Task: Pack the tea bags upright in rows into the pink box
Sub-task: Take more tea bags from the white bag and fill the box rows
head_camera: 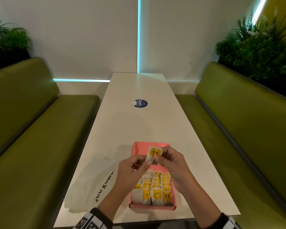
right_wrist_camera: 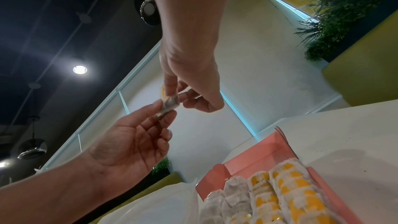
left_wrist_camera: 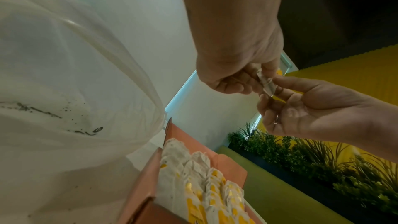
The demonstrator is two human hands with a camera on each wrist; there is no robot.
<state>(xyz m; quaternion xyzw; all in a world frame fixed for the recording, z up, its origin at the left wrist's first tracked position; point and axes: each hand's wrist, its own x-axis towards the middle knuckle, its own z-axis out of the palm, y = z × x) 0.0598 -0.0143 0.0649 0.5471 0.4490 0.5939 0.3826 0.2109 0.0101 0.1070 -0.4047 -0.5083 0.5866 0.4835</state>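
Head view, two hands (head_camera: 130,169) (head_camera: 173,164) pinching one tea bag (head_camera: 153,153)

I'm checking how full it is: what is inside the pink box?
The pink box holds rows of upright tea bags filling its near part; the far part shows bare pink floor. Both hands, the left hand and right hand, hide the middle.

Both hands (head_camera: 153,162) raised, fingertips apparently pinching together.
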